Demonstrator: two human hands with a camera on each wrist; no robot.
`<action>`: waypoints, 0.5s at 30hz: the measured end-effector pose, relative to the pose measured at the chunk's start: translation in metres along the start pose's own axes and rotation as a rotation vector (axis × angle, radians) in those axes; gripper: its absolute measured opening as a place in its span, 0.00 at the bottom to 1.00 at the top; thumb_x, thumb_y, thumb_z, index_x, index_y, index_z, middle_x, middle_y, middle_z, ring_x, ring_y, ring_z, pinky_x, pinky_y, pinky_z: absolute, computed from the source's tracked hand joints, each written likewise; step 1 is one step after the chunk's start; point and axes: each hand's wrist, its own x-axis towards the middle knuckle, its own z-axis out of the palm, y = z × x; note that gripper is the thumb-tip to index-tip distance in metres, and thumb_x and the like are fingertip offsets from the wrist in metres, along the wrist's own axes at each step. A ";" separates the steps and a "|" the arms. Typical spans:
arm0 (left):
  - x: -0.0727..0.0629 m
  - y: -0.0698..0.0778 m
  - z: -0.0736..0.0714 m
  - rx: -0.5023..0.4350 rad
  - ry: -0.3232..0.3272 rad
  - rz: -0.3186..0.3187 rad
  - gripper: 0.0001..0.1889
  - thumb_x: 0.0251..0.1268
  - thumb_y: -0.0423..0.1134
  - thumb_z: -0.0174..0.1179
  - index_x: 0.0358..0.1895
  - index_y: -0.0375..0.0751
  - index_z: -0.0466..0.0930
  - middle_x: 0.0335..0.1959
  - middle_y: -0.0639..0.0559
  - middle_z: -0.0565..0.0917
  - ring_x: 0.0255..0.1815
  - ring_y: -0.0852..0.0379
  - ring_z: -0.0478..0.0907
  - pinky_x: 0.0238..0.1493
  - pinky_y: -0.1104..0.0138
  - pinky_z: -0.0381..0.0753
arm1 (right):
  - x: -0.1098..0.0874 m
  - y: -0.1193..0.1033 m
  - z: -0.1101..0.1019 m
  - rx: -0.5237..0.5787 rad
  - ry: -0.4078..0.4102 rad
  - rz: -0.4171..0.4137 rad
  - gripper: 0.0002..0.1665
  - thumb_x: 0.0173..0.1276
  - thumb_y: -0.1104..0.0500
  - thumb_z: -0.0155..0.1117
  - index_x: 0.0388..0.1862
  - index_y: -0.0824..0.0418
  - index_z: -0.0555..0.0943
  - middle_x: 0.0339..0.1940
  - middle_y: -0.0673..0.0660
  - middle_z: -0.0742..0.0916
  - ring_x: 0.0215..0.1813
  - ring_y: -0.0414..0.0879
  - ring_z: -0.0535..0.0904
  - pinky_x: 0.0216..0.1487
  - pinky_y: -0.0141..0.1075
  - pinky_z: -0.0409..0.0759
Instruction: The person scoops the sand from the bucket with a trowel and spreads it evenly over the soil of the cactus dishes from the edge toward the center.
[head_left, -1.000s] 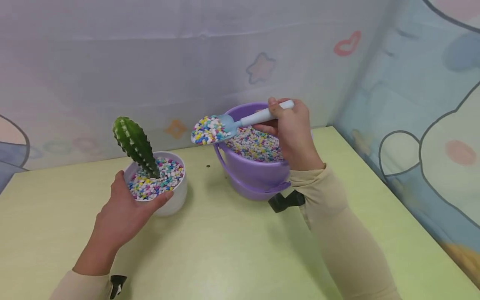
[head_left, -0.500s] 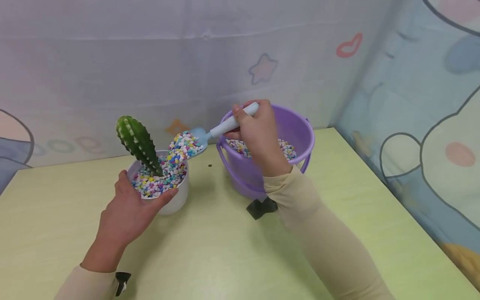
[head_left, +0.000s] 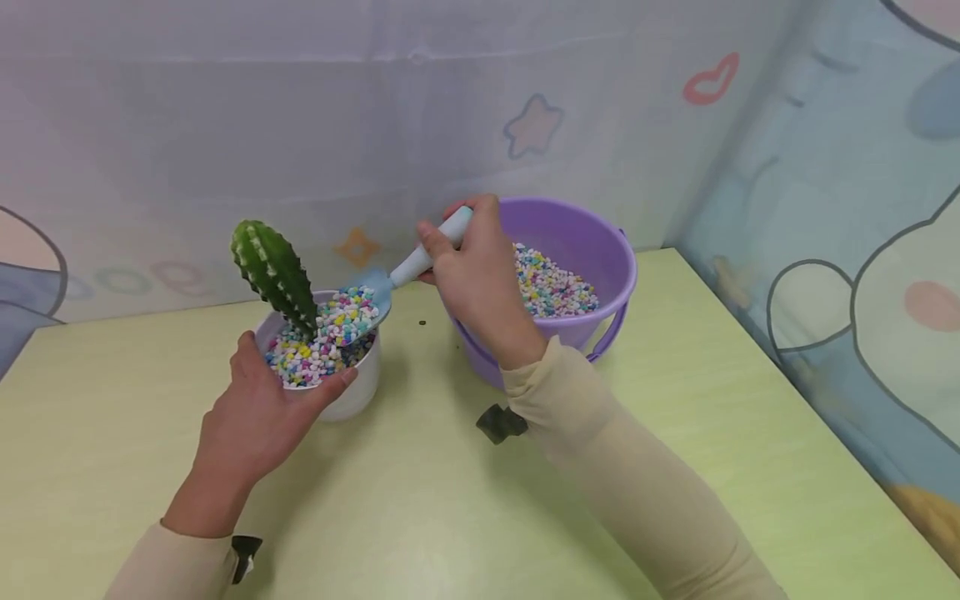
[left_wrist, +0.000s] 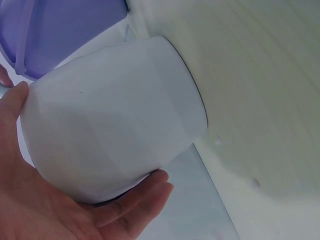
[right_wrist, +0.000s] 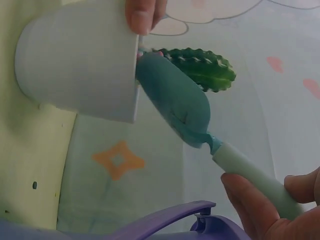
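Observation:
A white pot point(left_wrist: 115, 115) holds coloured pebbles point(head_left: 296, 363) and a green cactus point(head_left: 273, 271) that leans to the left. My left hand point(head_left: 251, 417) grips the pot near its rim, thumb in front and fingers round the left side. In my right hand point(head_left: 483, 283) is the pale handle of a small blue shovel point(right_wrist: 177, 102). Its scoop tilts down over the pot's right rim, with pebbles on it, close to the cactus base. In the right wrist view the scoop's underside shows right at the pot's rim.
A purple bucket point(head_left: 630, 267), part-filled with similar pebbles point(head_left: 555, 287), stands right of the pot, partly behind my right hand. A patterned cloth point(head_left: 420, 133) hangs behind the pale table point(head_left: 405, 500). Small dark specks lie between pot and bucket.
My right hand has carried the loaded shovel left from over the bucket to the pot, and the scoop has tipped down. My left hand keeps its hold on the pot.

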 end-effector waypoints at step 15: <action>0.000 -0.001 -0.001 -0.003 0.010 -0.004 0.65 0.53 0.77 0.55 0.72 0.25 0.33 0.56 0.27 0.61 0.40 0.30 0.76 0.31 0.43 0.73 | -0.007 0.004 -0.003 -0.150 -0.083 -0.405 0.18 0.74 0.59 0.60 0.51 0.63 0.63 0.38 0.55 0.84 0.34 0.44 0.78 0.34 0.35 0.76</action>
